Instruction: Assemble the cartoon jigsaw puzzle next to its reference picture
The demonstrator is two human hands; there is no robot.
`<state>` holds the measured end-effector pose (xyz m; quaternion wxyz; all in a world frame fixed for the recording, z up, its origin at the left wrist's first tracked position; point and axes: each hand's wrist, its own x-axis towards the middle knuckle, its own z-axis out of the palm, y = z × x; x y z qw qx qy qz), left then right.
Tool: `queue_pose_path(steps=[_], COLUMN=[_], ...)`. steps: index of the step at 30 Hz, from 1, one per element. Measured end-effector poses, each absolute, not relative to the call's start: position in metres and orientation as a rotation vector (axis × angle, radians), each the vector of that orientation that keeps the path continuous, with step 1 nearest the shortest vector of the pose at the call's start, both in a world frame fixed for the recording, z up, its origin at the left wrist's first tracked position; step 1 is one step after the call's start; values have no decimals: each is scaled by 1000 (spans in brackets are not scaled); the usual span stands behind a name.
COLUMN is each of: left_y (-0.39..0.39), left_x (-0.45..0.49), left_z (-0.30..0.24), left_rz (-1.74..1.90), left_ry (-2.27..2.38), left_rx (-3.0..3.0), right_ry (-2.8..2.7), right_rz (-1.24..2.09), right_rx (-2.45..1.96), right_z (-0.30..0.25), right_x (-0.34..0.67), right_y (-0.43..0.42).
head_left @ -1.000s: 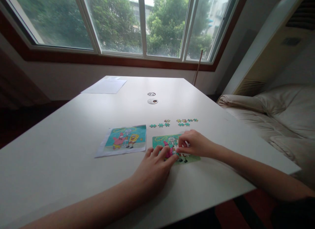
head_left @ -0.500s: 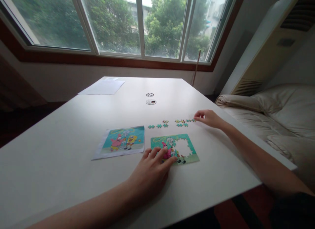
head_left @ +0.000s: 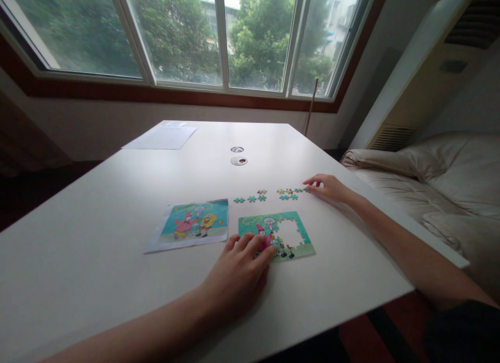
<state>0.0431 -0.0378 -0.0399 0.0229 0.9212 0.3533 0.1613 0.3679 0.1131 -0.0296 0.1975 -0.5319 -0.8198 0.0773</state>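
A part-built cartoon jigsaw puzzle (head_left: pixel 300 246) lies on the white table (head_left: pixel 117 207), with a hole in its middle right. My left hand (head_left: pixel 238 269) rests flat on its left edge, fingers spread and open. Several loose puzzle pieces (head_left: pixel 289 194) sit in short rows beyond it. My right hand (head_left: pixel 328 187) reaches to the right end of those rows, fingertips on a piece there. A printed reference picture (head_left: pixel 193 225) of the same cartoon lies to the left of the puzzle.
A sheet of paper (head_left: pixel 160 137) lies at the table's far left. Two round cable holes (head_left: pixel 238 155) sit mid-table. A cushioned sofa (head_left: pixel 437 180) stands right of the table, a white cabinet unit (head_left: pixel 425 66) behind it. Windows run along the far wall.
My right hand left the puzzle and moved up and right to the loose pieces. The left hand stayed on the puzzle's left edge.
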Motion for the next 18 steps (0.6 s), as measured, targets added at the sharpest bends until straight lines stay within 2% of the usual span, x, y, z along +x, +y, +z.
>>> queue_pose_path(steps=[5,18], left_y=[-38,-38], left_x=[44,44], left_z=[-39,-36], left_rz=[510,478], left_ry=[1094,1111], left_rx=[2852,2866], right_ry=[-2305,-2333], right_rz=[238,199], right_rx=[-1341,-1393], right_z=[-38,-33], right_x=[353,346], right_y=[112,117])
